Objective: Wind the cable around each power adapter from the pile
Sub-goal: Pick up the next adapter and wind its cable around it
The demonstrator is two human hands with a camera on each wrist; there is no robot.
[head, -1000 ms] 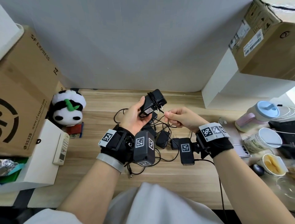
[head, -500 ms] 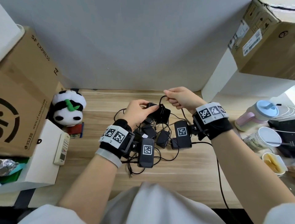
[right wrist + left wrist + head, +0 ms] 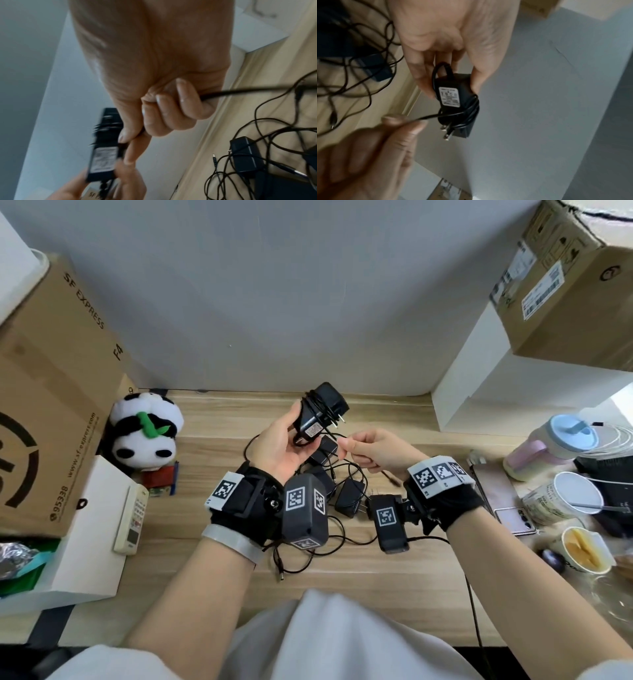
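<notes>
My left hand (image 3: 282,445) holds a black power adapter (image 3: 320,410) up above the desk, thumb on one side and fingers on the other (image 3: 453,97). Its thin black cable (image 3: 467,112) is looped several times around the body, just behind the two metal prongs (image 3: 446,132). My right hand (image 3: 371,451) pinches the free run of that cable (image 3: 240,91) between thumb and forefinger, close to the adapter (image 3: 102,157). Below my hands lies the pile of black adapters (image 3: 347,496) with tangled cables (image 3: 257,151).
A plush panda (image 3: 144,433) and a large cardboard box (image 3: 51,392) stand at the left, with a white box (image 3: 85,542) and a remote (image 3: 132,518). A white shelf (image 3: 479,392) stands at the right, with cups (image 3: 568,498), a bottle (image 3: 548,446) and a phone (image 3: 500,494).
Half a second ago both hands were farther back, the right one lifted over the adapter with the cable. Now the adapter is tilted up, prongs rightward, and the right hand has dropped beside it.
</notes>
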